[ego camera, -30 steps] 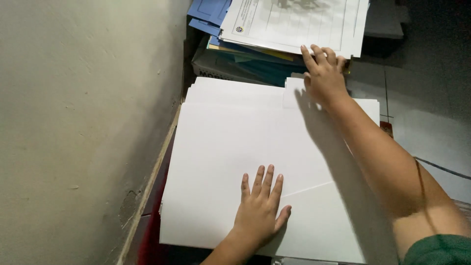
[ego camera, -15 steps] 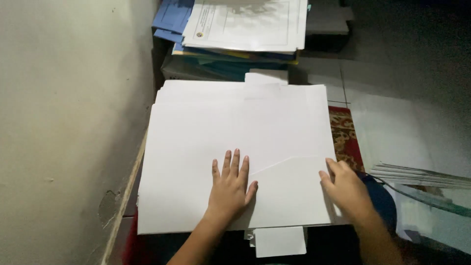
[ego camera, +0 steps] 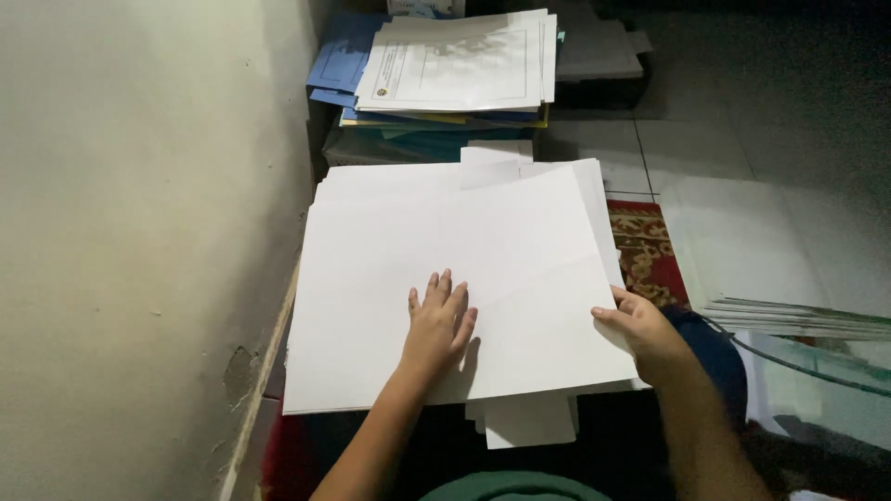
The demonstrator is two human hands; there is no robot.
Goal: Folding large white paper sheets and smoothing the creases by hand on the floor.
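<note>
Head view: large stack of white paper sheets [ego camera: 436, 269], lying flat beside the pale wall [ego camera: 130, 232], its left edge just off the wall's foot. Left hand [ego camera: 438, 327] flat on top of the stack, palm down, fingers spread and straight, gripping nothing. Right hand [ego camera: 645, 332] at the stack's right edge, fingers curled over the top sheet and thumb side below, pinching that edge. Smaller white sheets [ego camera: 524, 422] stick out from under the stack's near edge. Beyond the stack's far edge, a pile of blue folders [ego camera: 339, 65] topped by a printed document [ego camera: 459, 65]. Right of the stack, a patterned red rug [ego camera: 650, 250] on the grey tiled floor [ego camera: 705, 139]; further right of the stack, a fanned bundle of thin sheets [ego camera: 798, 320].
</note>
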